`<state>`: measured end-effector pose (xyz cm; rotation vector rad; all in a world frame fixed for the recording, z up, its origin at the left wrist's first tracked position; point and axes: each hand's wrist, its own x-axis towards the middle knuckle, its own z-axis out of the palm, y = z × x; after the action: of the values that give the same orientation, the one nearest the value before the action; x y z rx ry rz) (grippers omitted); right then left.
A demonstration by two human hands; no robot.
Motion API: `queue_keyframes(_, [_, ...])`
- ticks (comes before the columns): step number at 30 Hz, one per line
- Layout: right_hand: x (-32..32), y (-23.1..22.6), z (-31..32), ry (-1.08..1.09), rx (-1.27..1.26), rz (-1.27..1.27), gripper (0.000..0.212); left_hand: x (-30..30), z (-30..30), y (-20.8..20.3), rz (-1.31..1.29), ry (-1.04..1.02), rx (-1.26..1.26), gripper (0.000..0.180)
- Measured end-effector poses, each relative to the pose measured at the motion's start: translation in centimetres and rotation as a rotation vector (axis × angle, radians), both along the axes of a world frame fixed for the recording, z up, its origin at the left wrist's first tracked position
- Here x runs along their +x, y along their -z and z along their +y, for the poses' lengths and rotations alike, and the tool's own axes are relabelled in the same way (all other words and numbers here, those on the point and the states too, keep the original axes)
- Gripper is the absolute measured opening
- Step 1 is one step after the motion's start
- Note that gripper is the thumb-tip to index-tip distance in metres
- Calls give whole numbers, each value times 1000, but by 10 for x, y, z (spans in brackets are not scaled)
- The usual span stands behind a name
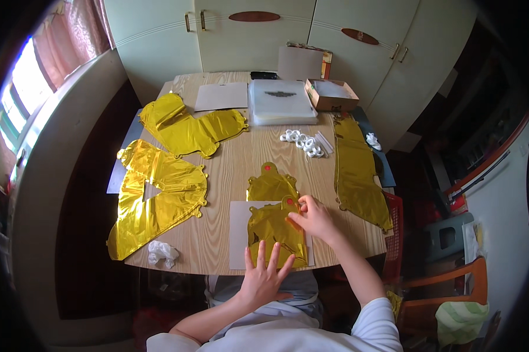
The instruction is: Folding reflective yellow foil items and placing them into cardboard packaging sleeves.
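Note:
A flat gold foil balloon (270, 226) lies folded on a grey card (237, 234) at the table's near edge, a red dot on its upper right tab. My left hand (264, 280) is open, its spread fingers resting on the lower part of the foil. At the foil's upper right edge, beside the red dot, my right hand (315, 219) pinches the foil between thumb and forefinger. Just beyond the card, more gold foil (271, 186) with a red dot on its top tab stretches away from me; whether it is one piece with the nearer foil I cannot tell.
Flat gold foil balloons (165, 188) lie on the left and another (358, 170) on the right. Farther back are white ribbon rings (302, 141), a stack of clear plastic bags (282, 108), a cardboard box (333, 104) and another card (221, 95). Crumpled white tissue (162, 253) sits near left.

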<state>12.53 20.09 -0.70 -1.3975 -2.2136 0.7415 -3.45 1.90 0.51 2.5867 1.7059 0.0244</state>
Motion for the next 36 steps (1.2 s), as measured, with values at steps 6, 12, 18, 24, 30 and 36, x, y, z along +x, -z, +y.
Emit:
queue_keyframes(6, [-2,2,8,39,-231,158,75,0,-1,2,-8,0,8,104])
queue_keyframes(12, [-2,11,24,-26,-341,253,74,0,-1,2,-5,2,-3,104])
queue_keyframes(18, [-5,19,21,-39,-76,282,55,1,-1,2,-6,6,-1,105])
queue_keyframes(24, [-4,-6,-19,-249,486,10,40,0,-1,2,-6,-4,-4,105])
queue_keyframes(30, [3,12,-67,-396,481,-264,54,1,1,9,33,6,19,106])
queue_keyframes(36, [8,22,-58,-339,396,-340,68,2,0,1,11,-3,-5,109])
